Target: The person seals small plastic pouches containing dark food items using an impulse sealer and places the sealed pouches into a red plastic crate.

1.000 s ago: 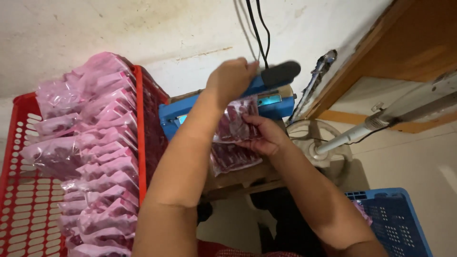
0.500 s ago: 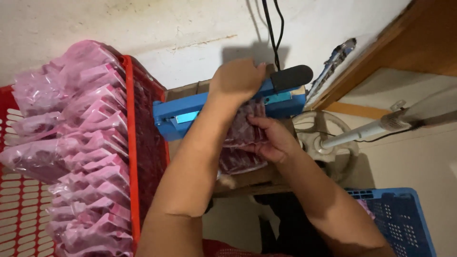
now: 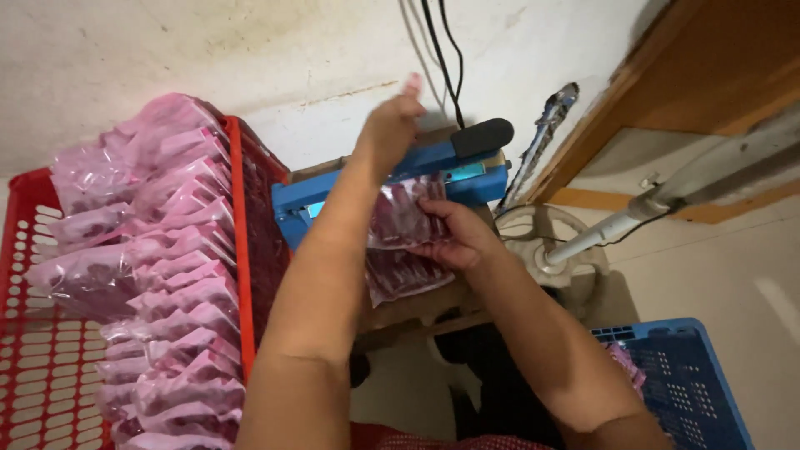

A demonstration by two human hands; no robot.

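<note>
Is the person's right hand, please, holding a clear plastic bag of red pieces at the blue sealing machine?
Yes, the right hand grips the clear plastic bag of red pieces against the blue sealing machine.

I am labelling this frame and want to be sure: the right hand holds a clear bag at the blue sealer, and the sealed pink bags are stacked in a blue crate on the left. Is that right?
Not quite. In the head view the right hand does hold a clear bag at the blue sealer, but the pink bags are stacked in a red crate, not a blue one.
</note>
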